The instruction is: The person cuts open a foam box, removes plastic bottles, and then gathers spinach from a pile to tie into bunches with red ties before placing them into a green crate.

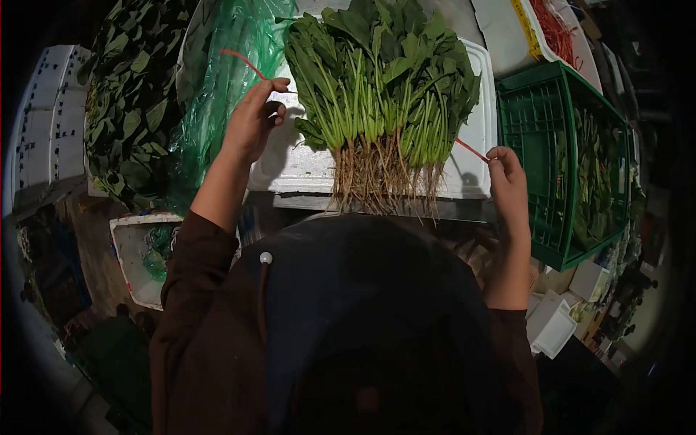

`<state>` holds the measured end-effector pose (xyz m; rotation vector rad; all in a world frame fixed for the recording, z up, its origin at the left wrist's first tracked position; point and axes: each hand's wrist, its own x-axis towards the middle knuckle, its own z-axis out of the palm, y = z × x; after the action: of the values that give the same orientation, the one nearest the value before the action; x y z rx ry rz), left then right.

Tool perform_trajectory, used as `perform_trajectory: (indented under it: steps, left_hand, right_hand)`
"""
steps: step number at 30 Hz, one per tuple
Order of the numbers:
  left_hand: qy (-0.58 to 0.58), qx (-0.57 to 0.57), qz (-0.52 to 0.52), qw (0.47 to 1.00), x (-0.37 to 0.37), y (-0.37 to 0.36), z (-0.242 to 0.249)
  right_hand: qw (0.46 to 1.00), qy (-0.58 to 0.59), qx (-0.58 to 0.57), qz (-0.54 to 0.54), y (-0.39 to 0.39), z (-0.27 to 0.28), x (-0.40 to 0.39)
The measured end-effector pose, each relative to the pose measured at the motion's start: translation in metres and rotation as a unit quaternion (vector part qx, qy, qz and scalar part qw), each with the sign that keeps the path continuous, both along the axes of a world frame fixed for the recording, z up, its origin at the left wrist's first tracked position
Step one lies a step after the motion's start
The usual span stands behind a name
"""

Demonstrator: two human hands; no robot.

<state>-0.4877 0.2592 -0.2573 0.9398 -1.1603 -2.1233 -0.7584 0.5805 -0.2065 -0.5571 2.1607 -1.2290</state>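
Observation:
A wide bunch of spinach (373, 94) lies spread on a white foam tray (290, 170), leaves away from me and brown roots hanging over the near edge. A thin red tie (471, 149) comes out from the bunch's right side, its end pinched by my right hand (509, 181). At the left of the bunch, my left hand (252, 122) is closed on the tie's other part, whose loose end sticks up past the fingers. The tie's middle is hidden, seemingly beneath the stems.
Green plastic sheeting (232, 80) and a heap of leafy greens (130, 101) are to the left. On the right stands a green crate (562, 163) holding more greens. Red ties (557, 32) lie at the top right. A white box (134, 279) sits lower left.

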Motion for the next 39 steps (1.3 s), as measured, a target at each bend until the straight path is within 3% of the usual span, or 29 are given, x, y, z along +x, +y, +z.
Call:
perform_trajectory:
  steps: [3,6,8,9,11,12,16,19,21,24,25,26,27,28,29,30,31,33,35,39]
  left_hand:
    - [0.025,-0.059,-0.087,0.994,-0.02,0.005,0.016]
    - [0.087,-0.067,-0.18,0.978,-0.053,0.01,0.03]
    - [0.044,-0.091,-0.206,0.973,-0.076,0.021,0.045]
    - [0.024,-0.157,-0.237,0.958,-0.087,0.024,0.049]
    - [0.016,-0.271,-0.255,0.928,-0.099,0.044,0.072]
    - [-0.002,-0.308,-0.248,0.919,-0.103,0.042,0.061]
    - [-0.03,-0.297,-0.222,0.928,-0.107,0.039,0.062]
    - [-0.133,-0.423,-0.373,0.815,-0.109,0.039,0.068]
    - [-0.071,-0.421,-0.327,0.843,-0.114,0.045,0.048]
    - [0.029,-0.483,-0.169,0.859,-0.115,0.046,0.037]
    - [-0.036,-0.412,-0.227,0.881,-0.117,0.034,0.035]
    - [-0.101,-0.336,-0.282,0.893,-0.118,0.028,0.033]
    - [-0.1,-0.335,-0.282,0.894,-0.118,0.028,0.035]
    - [-0.098,-0.271,-0.275,0.917,-0.119,0.027,0.038]
    - [-0.096,-0.207,-0.266,0.937,-0.12,0.027,0.041]
    - [-0.092,-0.142,-0.256,0.952,-0.121,0.026,0.043]
    - [-0.092,-0.141,-0.254,0.952,-0.122,0.028,0.044]
    - [-0.063,-0.174,-0.238,0.954,-0.123,0.033,0.045]
    - [-0.068,-0.164,-0.263,0.948,-0.124,0.029,0.041]
    - [-0.044,-0.136,-0.291,0.946,-0.126,0.033,0.045]
  right_hand:
    - [0.989,0.122,-0.05,0.068,-0.022,0.021,0.003]
    - [0.977,0.154,-0.033,0.143,-0.067,0.05,0.018]
    - [0.956,0.156,-0.042,0.244,-0.102,0.065,0.03]
    - [0.955,0.157,-0.044,0.246,-0.119,0.074,0.035]
    - [0.894,0.251,-0.022,0.37,-0.148,0.087,0.041]
    - [0.894,0.251,-0.024,0.37,-0.159,0.086,0.037]
    - [0.868,0.279,-0.075,0.404,-0.193,0.082,0.025]
    - [0.851,0.285,-0.011,0.441,-0.209,0.089,0.035]
    - [0.797,0.343,0.0,0.497,-0.219,0.09,0.042]
    - [0.811,0.328,-0.039,0.483,-0.224,0.084,0.044]
    - [0.812,0.326,-0.039,0.482,-0.223,0.083,0.041]
    - [0.831,0.382,-0.076,0.397,-0.22,0.083,0.035]
    - [0.839,0.434,-0.113,0.309,-0.216,0.084,0.029]
    - [0.753,0.59,-0.183,0.226,-0.209,0.086,0.023]
    - [0.753,0.59,-0.184,0.228,-0.196,0.087,0.025]
    - [0.789,0.558,-0.094,0.24,-0.177,0.085,0.032]
    - [0.817,0.52,-0.003,0.249,-0.16,0.08,0.04]
    - [0.794,0.499,0.095,0.334,-0.13,0.045,0.053]
    - [0.771,0.5,0.156,0.362,-0.113,0.022,0.064]
    - [0.796,0.492,0.158,0.315,-0.106,0.009,0.066]
